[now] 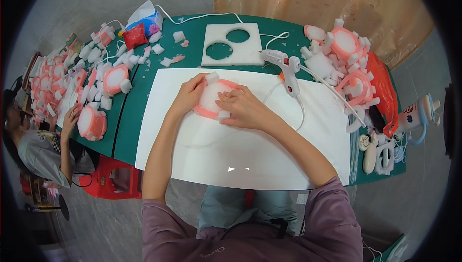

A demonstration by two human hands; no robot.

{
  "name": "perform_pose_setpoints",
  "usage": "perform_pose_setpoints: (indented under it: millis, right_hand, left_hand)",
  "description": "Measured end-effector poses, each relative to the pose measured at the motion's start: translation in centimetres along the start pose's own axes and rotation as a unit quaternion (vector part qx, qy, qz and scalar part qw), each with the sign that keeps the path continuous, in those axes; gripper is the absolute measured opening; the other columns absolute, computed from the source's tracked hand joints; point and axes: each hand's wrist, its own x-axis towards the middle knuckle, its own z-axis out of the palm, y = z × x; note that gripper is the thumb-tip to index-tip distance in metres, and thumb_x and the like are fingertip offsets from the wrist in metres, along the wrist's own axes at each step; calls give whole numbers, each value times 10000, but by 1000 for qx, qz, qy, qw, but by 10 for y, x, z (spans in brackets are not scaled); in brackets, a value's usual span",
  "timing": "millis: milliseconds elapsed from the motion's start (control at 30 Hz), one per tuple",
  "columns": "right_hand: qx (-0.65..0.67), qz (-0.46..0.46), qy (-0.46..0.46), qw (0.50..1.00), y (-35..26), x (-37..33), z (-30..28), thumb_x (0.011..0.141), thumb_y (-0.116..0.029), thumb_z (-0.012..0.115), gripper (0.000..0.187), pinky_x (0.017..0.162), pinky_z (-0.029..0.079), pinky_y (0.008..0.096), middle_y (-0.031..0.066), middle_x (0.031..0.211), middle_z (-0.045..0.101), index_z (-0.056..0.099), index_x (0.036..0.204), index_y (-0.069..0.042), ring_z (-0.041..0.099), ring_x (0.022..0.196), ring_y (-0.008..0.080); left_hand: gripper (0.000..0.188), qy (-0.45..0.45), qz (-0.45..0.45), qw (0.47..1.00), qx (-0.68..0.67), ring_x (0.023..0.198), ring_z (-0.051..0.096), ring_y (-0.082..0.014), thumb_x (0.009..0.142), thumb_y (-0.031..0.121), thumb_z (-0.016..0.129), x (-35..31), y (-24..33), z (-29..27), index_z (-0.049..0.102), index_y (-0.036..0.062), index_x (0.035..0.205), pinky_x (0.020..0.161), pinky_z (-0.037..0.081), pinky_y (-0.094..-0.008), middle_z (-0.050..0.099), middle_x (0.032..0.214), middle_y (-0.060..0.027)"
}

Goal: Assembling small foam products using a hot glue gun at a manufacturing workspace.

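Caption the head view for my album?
Left hand and right hand on a pink-rimmed white foam disc, glue gun nearby.

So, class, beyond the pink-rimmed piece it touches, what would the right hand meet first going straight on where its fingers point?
Probably the left hand, at the left edge of the pink-rimmed piece, though depth is hard to judge.

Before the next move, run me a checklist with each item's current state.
1. Left hand on the pink-rimmed foam disc: ok.
2. Right hand on the same disc: ok.
3. Glue gun apart from both hands: ok.
4. Glue gun heated: cannot tell.
5. White sheet free of the gun's cord: not ok, the cord crosses it.
6. Co-worker's hand away from the disc: ok.
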Motion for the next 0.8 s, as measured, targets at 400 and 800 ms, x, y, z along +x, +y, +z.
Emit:
perform_pose_setpoints:
  millis: [400, 800]
  right_hand:
    - [15, 1, 3, 1000, 1, 1, -1, 638, -277, 713, 465, 918, 348, 410, 115, 1105, 578, 586, 1023, -50, 544, 970, 248]
    - [31, -6, 25, 999, 2, -1, 3, 630, -261, 687, 408, 886, 348, 431, 115, 1079, 565, 576, 967, -61, 531, 982, 244]
  left_hand:
    - [295, -16, -8, 1000, -11, 790, 508, -148, 868, 126, 420, 2, -2, -1, 506, 52, 1140, 706, 406, -246, 573, 911, -93]
    - [314, -14, -16, 999, 25, 810, 504, -188, 859, 135, 444, -3, 9, -1, 499, 78, 1164, 739, 402, -273, 537, 873, -114]
